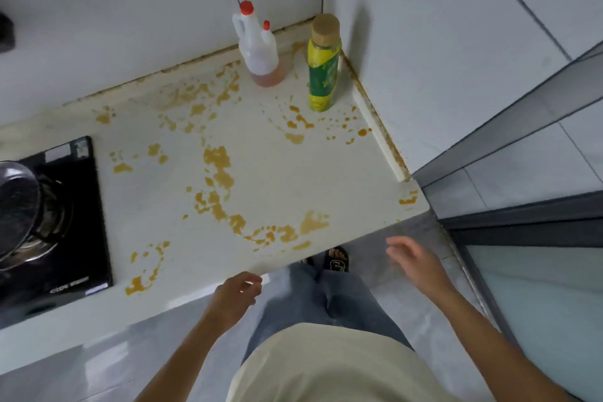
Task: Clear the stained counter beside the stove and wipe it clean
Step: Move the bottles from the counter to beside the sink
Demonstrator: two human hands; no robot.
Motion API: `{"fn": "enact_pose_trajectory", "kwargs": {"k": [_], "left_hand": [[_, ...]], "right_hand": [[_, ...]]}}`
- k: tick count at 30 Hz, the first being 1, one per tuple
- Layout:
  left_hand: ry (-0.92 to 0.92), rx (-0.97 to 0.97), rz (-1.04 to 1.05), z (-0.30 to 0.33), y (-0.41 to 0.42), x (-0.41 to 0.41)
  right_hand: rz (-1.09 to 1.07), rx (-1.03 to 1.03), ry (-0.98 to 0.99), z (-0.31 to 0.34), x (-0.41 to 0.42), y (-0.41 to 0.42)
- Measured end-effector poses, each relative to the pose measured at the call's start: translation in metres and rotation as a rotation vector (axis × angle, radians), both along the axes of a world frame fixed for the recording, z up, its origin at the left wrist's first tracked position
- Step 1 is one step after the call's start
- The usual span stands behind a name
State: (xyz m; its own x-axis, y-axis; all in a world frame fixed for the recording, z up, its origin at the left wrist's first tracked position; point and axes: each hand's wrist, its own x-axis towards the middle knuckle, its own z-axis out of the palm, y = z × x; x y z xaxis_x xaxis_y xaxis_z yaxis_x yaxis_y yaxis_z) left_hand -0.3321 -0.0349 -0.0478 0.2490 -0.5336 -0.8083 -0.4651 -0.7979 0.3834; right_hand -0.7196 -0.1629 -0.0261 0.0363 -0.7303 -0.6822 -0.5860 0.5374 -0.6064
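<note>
Two bare hands hover in front of a white counter, and neither holds anything. The left hand (236, 295) hangs at the counter's front edge with its fingers loosely curled around nothing. The right hand (412, 259) floats off to its side, beyond the counter's front corner and above the floor, fingers spread and relaxed, well apart from the left.

Just beyond the left hand lies the counter (342, 173), covered in many scattered orange-yellow stains (218, 166); the nearest run along the front edge between the two hands, and more spread toward the back wall.

Far past both hands, in the back corner where two white tiled walls meet, stand two bottles, both upright and near each other. One is a clear plastic jug (259, 49) with a handle, two red caps and a little reddish liquid at the bottom. The other is a tall bottle with a yellow and green label (322, 72) and a tan cap, closer to the side wall.

To the outer side of the left hand sits one black stove (85, 206), with one shiny metal pot (23, 206) on it.

Below the hands are blue jeans, a cream shirt and one dark sandal (336, 259) on the grey floor.
</note>
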Motion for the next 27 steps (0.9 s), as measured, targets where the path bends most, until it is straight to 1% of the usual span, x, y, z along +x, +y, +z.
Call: {"fn": "enact_pose_trajectory", "kwargs": {"k": [3,5,12,15,20,27], "left_hand": [[0.033,-0.072,0.103,0.012,-0.026,-0.001],[0.062,-0.134,0.134,0.021,-0.057,0.003],[0.154,-0.374,0.246,0.041,-0.206,0.030],[0.126,-0.481,0.243,0.037,-0.266,0.043],[-0.023,-0.609,0.194,0.018,-0.346,0.060],[-0.028,-0.742,0.296,-0.010,-0.426,0.060]], "right_hand": [[0.010,-0.089,-0.089,0.010,0.028,-0.053],[0.003,-0.144,-0.124,0.015,0.050,-0.087],[-0.080,-0.330,-0.183,0.027,0.137,-0.190],[-0.128,-0.414,-0.233,0.016,0.168,-0.231],[-0.211,-0.635,-0.304,-0.002,0.203,-0.286],[-0.328,-0.767,-0.348,-0.029,0.231,-0.307]]}}
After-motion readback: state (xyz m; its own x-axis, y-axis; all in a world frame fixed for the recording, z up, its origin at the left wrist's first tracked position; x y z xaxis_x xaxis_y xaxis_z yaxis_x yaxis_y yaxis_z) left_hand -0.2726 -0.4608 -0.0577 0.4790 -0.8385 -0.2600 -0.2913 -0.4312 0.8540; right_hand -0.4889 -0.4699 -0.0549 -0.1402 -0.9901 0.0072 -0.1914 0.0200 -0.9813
